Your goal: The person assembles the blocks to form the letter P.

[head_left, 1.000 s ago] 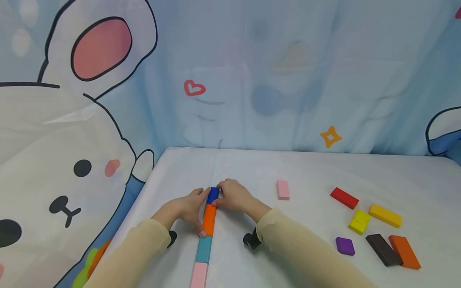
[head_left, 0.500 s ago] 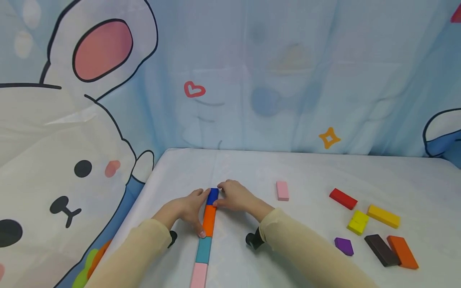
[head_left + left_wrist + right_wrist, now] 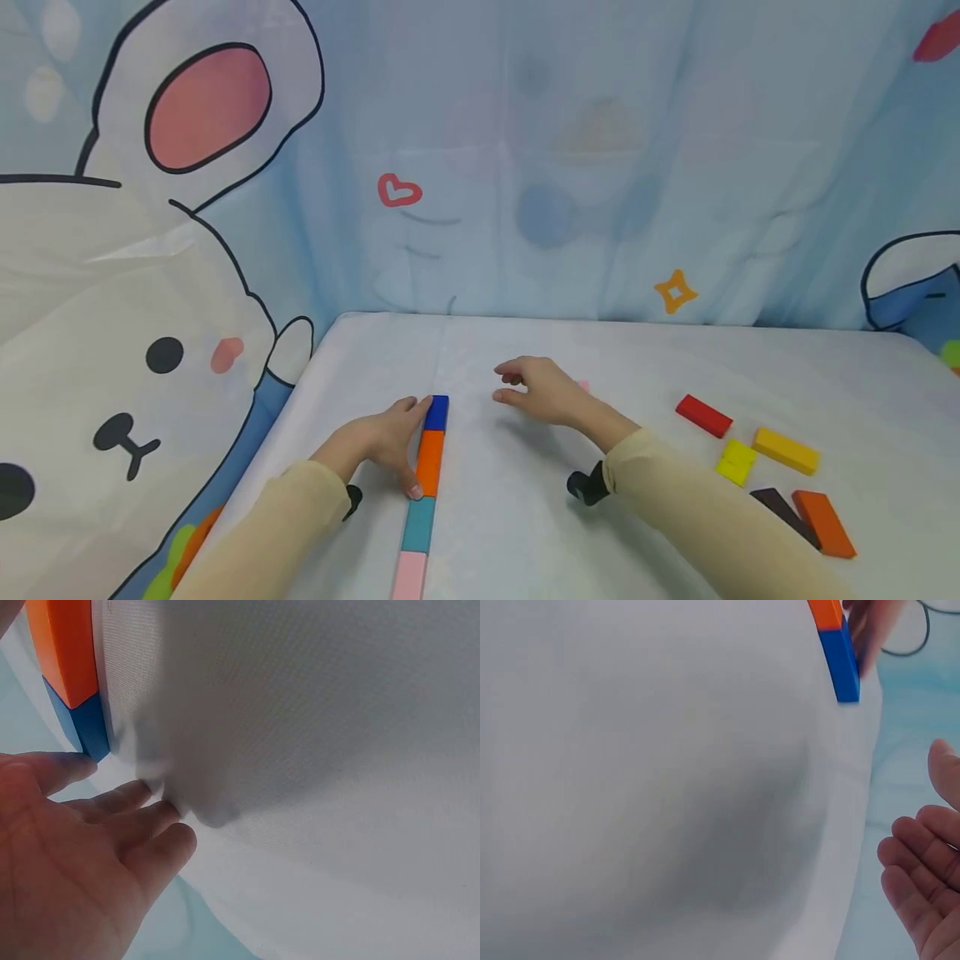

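A straight row of blocks lies on the white table: a blue block [image 3: 437, 413] at the far end, then an orange block [image 3: 430, 463], a teal block [image 3: 418, 525] and a pink block [image 3: 409, 575]. My left hand [image 3: 382, 440] rests along the row's left side, index fingertip at the blue block and thumb at the orange block's near end. In the left wrist view, its other fingers extend past the blue block [image 3: 88, 729]. My right hand [image 3: 551, 392] is held to the right of the row, fingers loosely bent with nothing between them. Behind it, another pink block [image 3: 584, 386] is mostly hidden.
To the right lie a red block [image 3: 703, 416], a long yellow block [image 3: 786, 451], a small bright-yellow block [image 3: 736, 462], a dark block [image 3: 784, 515] and an orange block [image 3: 823, 523]. A blue patterned curtain [image 3: 480, 250] hangs behind the table [image 3: 525, 533].
My right hand has let go of the blue block and moved right, now covering most of the loose pink block. The right sleeve now hides the purple block. My left hand stays at the row.
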`<state>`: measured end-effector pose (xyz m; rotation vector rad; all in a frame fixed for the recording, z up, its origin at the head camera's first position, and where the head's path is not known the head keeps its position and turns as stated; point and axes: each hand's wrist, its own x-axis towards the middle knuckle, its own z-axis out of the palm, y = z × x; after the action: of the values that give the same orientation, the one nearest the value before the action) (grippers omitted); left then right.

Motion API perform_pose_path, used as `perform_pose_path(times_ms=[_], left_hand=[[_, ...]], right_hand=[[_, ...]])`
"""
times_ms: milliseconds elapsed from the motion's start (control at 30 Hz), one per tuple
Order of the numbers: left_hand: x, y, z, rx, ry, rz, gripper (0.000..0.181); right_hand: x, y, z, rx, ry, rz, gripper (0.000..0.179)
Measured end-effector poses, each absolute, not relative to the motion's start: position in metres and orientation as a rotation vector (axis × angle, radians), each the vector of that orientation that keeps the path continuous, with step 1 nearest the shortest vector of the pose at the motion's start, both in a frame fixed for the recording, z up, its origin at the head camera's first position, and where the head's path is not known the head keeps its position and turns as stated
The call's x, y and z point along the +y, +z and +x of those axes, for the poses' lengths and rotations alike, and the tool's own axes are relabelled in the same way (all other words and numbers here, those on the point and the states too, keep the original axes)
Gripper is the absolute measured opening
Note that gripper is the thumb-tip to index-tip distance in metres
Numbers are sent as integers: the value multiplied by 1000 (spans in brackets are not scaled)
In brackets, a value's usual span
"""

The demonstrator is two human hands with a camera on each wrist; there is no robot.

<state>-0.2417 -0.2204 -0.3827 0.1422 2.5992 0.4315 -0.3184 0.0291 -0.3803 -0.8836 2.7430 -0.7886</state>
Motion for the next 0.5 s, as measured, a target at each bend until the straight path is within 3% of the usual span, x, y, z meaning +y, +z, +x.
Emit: perform_pose_path(times_ms=[500], left_hand=[[-221, -382, -240, 2589, 450, 193, 123]], right_hand=[[126, -385, -338, 2879, -788, -737, 45]])
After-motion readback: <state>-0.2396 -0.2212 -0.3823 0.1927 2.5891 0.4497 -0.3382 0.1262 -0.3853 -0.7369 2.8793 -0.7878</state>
